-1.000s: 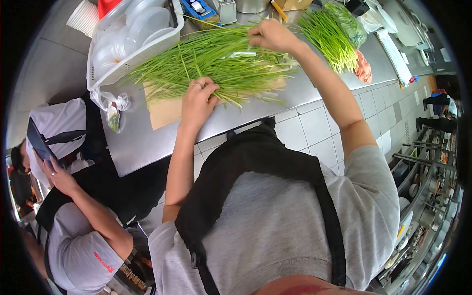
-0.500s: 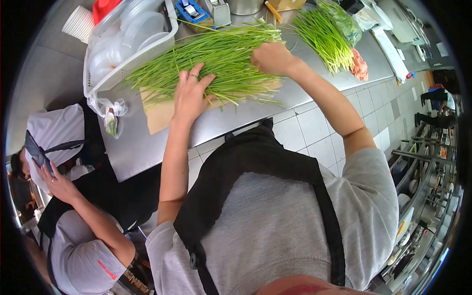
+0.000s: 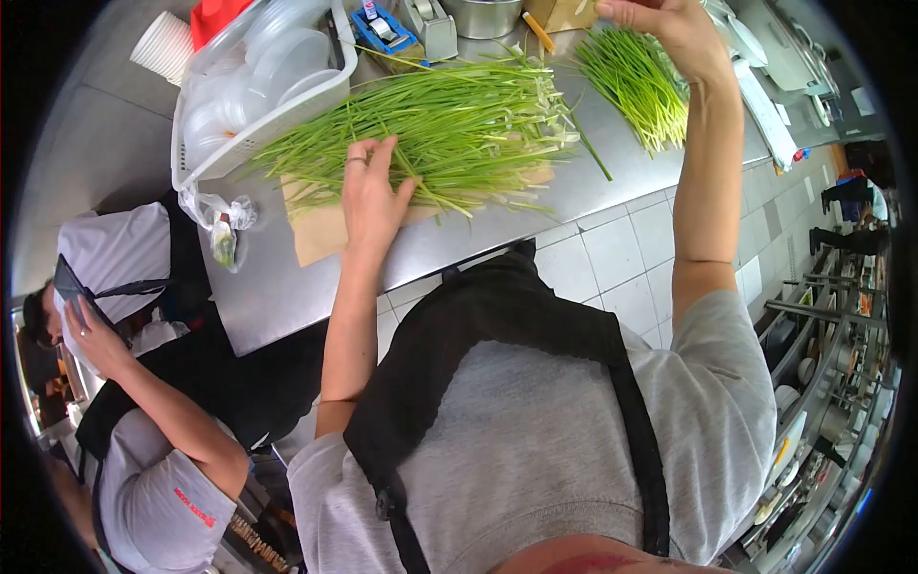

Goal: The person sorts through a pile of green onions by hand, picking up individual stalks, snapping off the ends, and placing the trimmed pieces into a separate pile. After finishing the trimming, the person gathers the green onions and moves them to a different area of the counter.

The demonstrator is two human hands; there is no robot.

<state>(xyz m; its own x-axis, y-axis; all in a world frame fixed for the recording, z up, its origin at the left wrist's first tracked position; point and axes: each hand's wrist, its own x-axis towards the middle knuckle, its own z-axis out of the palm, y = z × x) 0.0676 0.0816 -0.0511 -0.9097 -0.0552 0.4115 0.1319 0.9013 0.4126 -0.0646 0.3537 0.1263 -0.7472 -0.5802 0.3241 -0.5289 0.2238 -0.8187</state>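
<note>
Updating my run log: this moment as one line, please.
left hand: on green stalks; right hand: extended near smaller bunch; stalks: over brown paper

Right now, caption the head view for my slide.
Left hand on loose green stalks, right hand out beside a second bunch, at a metal counter.

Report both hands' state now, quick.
Left hand: open, resting on the green stalks.
Right hand: cut off by the picture's top edge; grip cannot be told.
</note>
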